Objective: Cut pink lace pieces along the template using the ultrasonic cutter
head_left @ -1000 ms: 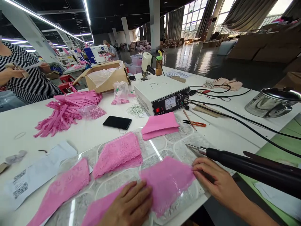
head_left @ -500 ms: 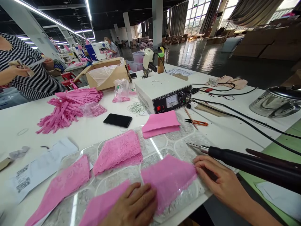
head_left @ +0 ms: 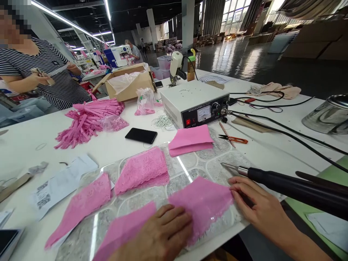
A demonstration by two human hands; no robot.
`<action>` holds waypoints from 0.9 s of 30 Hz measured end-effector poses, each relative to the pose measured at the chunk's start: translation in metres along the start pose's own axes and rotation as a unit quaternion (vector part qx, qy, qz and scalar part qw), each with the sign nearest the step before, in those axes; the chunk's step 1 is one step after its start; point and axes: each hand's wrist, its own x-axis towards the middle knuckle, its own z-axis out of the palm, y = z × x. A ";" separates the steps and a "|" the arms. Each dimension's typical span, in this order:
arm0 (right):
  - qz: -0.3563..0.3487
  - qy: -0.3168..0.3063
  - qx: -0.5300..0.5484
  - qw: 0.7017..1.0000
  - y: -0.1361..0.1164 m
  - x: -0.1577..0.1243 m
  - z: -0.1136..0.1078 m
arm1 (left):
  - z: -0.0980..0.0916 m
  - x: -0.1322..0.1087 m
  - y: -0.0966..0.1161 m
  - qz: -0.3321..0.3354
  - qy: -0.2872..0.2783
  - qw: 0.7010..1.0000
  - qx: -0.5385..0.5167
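Flat on the clear mat [head_left: 106, 232] in front of me lies a pink fabric piece [head_left: 202, 201] with a lace-like lower edge. My left hand [head_left: 165, 232] rests palm down over its left edge, fingers laid out and slightly bent. At its right corner, my right hand [head_left: 261, 206] pinches the fabric between thumb and fingertips. Just above that hand is a black handheld tool [head_left: 282, 183] with a pointed metal tip, not gripped by it. Another pink piece [head_left: 130, 224] lies partly under my left hand. Folded lace pieces [head_left: 144, 170] and plain pink pieces [head_left: 191, 140] lie beyond.
A white control box [head_left: 190, 98] with a black cable [head_left: 285, 136] stands behind the mat. Orange-handled thread snips [head_left: 235, 139], a phone [head_left: 141, 135] and pink strips [head_left: 89, 117] lie around. A metal pot [head_left: 326, 117] stands right. Another person in stripes [head_left: 57, 69] stands at far left.
The view has shifted a little, so things on the table sit further right. My left hand has slid slightly right over the pink piece. My right hand stays at the corner.
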 end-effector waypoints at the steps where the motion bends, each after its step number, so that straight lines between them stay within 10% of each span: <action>1: -0.004 0.004 -0.008 1.000 0.000 -0.001 0.001 | 0.000 0.001 0.000 0.001 -0.004 1.000 -0.002; 27: -0.021 0.084 0.039 0.995 0.026 -0.037 -0.003 | 0.062 0.069 -0.031 0.109 0.093 0.988 0.065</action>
